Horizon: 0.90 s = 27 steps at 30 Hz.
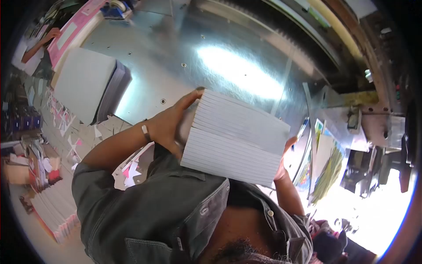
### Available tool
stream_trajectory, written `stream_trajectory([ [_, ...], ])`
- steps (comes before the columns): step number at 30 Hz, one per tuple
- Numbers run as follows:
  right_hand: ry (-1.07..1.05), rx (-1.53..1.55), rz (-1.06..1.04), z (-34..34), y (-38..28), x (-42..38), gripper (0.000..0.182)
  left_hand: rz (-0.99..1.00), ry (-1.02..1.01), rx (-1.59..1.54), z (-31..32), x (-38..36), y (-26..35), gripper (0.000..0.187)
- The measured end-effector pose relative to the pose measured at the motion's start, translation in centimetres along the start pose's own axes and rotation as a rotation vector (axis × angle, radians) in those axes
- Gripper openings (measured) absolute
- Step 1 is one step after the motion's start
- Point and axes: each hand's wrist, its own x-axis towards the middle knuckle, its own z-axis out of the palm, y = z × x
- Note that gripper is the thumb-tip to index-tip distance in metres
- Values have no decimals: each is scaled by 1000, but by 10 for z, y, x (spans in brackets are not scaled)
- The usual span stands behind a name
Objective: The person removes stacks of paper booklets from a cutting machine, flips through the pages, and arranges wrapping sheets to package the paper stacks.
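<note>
Between my two hands is a thick stack of white booklets (237, 136), held tilted close in front of my chest. Its thin layers show as many fine lines, with a seam across the middle. My left hand (171, 125) grips the left end, thumb and fingers spread around its edge. On the opposite end, my right hand (286, 159) is closed around the side, with part of its fingers hidden behind the stack. Beneath and beyond lies a shiny metal table (162, 79) dotted with small holes.
Another stack of paper (83, 81) sits on the table's left side. A person's hand (53, 34) touches a pink-edged board (72, 33) at upper left. Paper scraps (66, 119) litter the left. A machine frame (351, 48) borders the right, and bundled booklets (55, 211) lie lower left.
</note>
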Motion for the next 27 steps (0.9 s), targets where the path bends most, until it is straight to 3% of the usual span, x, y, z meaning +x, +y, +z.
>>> stream_trajectory([
  [2,21,45,-8,1,1,-8,103,-2,44,-218,14,-3,-2,164],
  [9,51,146,-36,6,6,-23,104,-79,298,-256,55,17,-2,148],
  [19,55,255,-110,17,15,-28,105,-274,347,-529,61,24,48,151],
  [22,63,296,-151,23,19,-26,106,-188,362,-688,77,-13,1,142],
  [25,62,343,-216,28,25,-21,107,-257,332,-757,82,-41,-19,147],
  [27,60,390,-292,34,29,-16,108,38,307,-1193,96,-43,-48,145],
])
